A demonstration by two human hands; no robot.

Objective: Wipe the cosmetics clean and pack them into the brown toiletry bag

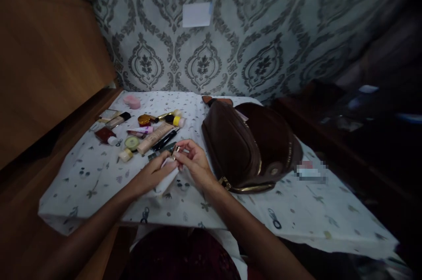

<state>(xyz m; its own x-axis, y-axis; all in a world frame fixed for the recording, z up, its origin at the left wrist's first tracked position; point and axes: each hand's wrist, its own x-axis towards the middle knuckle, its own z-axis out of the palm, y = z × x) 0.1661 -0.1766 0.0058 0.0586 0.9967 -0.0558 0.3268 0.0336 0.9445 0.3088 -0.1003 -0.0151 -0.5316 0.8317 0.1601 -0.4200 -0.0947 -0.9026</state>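
Observation:
Over the front of the table my two hands meet. My left hand (157, 171) is closed around a white wipe or tissue (167, 180), which hangs below its fingers. Between the fingertips of my right hand (195, 162) is a small shiny cylinder (176, 150), like a lipstick tube; its exact kind is hard to see. The wipe lies close against the cylinder's lower end. Just beyond the hands lie a beige cosmetic tube (154, 137), a black mascara-like tube (165, 140) and a dark green flat case (154, 154), partly hidden by my fingers.
A brown leather bag (231, 148), unzipped, stands right of my hands. Several cosmetics lie to the left, among them a round green compact (132, 143), a dark red bottle (105, 135) and a pink sponge-like piece (132, 102). A wooden cabinet (49, 60) borders the left side.

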